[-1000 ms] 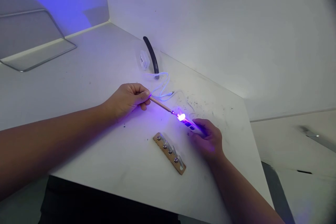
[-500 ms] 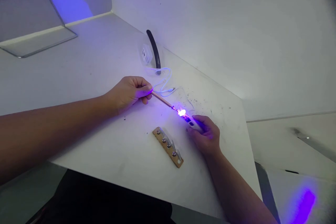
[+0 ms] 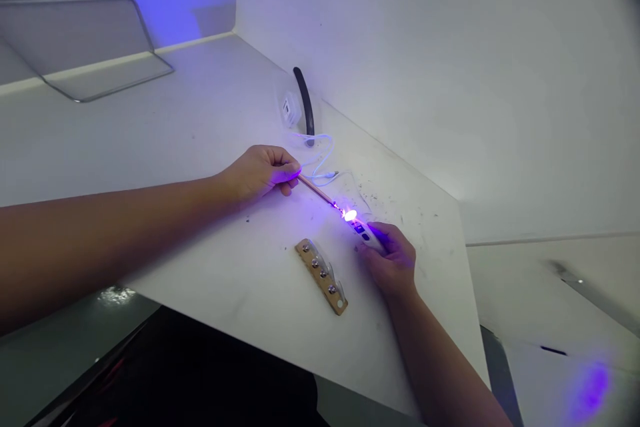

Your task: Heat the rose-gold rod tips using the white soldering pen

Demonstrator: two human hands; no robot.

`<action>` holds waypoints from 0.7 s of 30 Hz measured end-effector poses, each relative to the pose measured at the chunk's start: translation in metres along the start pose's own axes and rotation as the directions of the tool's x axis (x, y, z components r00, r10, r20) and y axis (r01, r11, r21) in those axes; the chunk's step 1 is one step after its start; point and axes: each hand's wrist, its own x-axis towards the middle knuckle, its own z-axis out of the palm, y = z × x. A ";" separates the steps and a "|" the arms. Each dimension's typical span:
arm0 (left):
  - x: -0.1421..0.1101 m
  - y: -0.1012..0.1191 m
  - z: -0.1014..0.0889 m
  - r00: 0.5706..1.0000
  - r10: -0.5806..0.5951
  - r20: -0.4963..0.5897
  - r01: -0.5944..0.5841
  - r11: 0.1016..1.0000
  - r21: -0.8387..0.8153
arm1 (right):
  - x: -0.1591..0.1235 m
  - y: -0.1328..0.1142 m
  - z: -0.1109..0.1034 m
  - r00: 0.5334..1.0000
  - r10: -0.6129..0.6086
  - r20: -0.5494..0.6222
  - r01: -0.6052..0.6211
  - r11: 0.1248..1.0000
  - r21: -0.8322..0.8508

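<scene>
Rod (image 3: 315, 189), copper-coloured: pinched in left hand (image 3: 271, 172), slants toward lit white device (image 3: 371, 239) clasped in right hand (image 3: 395, 260); tip (image 3: 337, 206) lies between them.

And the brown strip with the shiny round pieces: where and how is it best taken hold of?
Probably pinch the brown strip by its near end, coming from the person's side: it lies flat, this end points that way, and the shiny pieces and clear pieces sit mostly farther up.
</scene>
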 end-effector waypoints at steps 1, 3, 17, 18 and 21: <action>0.000 0.000 0.000 1.000 0.001 -0.002 -0.001 1.000 -0.003 | 0.000 0.000 0.000 1.000 0.003 0.002 -0.003 1.000 -0.001; 0.000 0.001 0.001 1.000 -0.001 -0.007 0.001 1.000 -0.010 | 0.000 0.000 0.000 1.000 0.008 0.008 -0.008 1.000 -0.007; -0.001 0.002 0.001 1.000 -0.025 0.001 0.025 0.996 -0.081 | 0.001 -0.004 0.001 1.000 0.010 -0.011 -0.010 1.000 -0.028; -0.001 0.003 0.001 0.999 -0.032 0.000 0.032 0.996 -0.085 | 0.002 -0.004 0.001 1.000 0.003 -0.012 -0.004 1.000 -0.031; -0.002 0.006 0.002 0.999 -0.048 -0.004 0.047 0.994 -0.096 | 0.002 -0.005 0.001 1.000 -0.004 -0.013 0.003 0.999 -0.041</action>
